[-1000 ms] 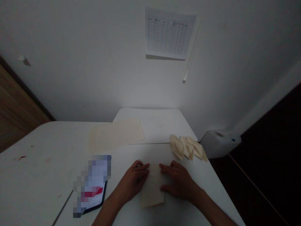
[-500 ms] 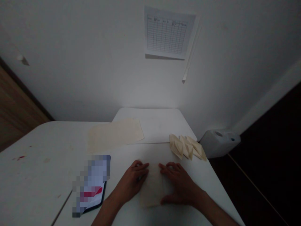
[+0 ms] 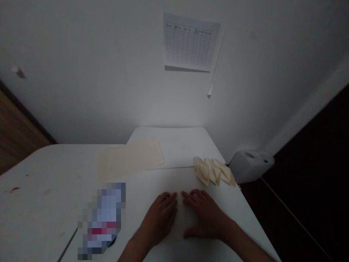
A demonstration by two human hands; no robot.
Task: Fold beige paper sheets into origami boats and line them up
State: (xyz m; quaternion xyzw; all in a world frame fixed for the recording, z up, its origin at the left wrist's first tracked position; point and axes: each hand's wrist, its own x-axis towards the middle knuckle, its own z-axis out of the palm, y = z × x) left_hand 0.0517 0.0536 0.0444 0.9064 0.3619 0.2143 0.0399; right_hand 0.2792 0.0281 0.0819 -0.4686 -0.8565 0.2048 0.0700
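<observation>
A thin cream sheet of paper (image 3: 178, 223) lies on the white table in front of me, partly covered by both hands. My left hand (image 3: 161, 218) rests flat over its left side, fingers stretched toward the far edge. My right hand (image 3: 204, 213) presses its right side, with the thumb spread low and the fingertips near the top edge. Only a narrow strip of paper shows between the hands. Beyond my right hand sit several folded cream paper pieces (image 3: 214, 171), overlapping in a row.
A larger cream sheet (image 3: 131, 158) lies at the back left. A blurred-out phone (image 3: 105, 218) is left of my hands. The white table (image 3: 32, 207) meets a wall bearing a printed chart (image 3: 189, 43). A white plastic container (image 3: 251, 167) stands past the right edge.
My left hand has slid right over the paper, covering more of it and coming closer to the right hand. The right hand stays on the paper. The view has shifted slightly.
</observation>
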